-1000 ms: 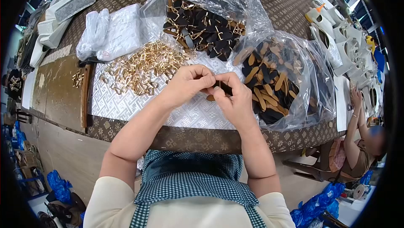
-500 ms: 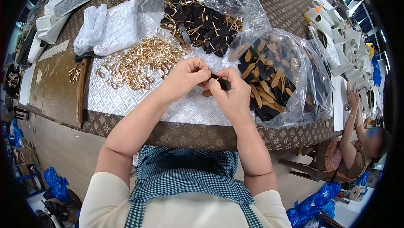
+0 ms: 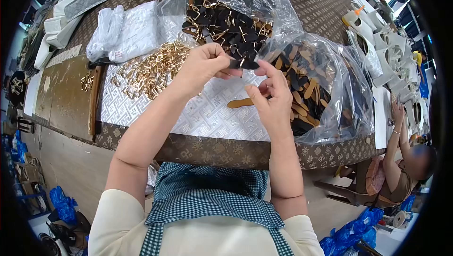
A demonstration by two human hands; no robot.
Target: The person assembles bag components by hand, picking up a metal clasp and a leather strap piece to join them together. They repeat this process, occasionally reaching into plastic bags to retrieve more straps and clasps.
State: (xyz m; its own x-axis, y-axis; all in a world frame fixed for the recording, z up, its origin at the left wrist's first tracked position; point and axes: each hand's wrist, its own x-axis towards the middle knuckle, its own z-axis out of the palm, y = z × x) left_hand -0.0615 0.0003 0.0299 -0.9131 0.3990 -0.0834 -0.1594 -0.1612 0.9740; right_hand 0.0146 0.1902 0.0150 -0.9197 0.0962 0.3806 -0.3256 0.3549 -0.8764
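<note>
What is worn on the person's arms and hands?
The left hand and right hand are bare, without gloves, and the forearms are uncovered. Short cream sleeves cover the upper arms, beside a green-and-white checked apron. No watch or ring shows.

No writing can be read anywhere in view. The white plastic packet [image 3: 134, 31] on the desk [image 3: 207, 114] carries a small label [image 3: 118, 54] with a reddish mark at its near corner, but it is too small and blurred to make out any letter or number. The pale cover on the desk bears only a woven geometric pattern, and the dark strap piece [image 3: 240, 63] pinched in the fingers of the left hand [image 3: 203, 67] shows no legible stamp.
</note>
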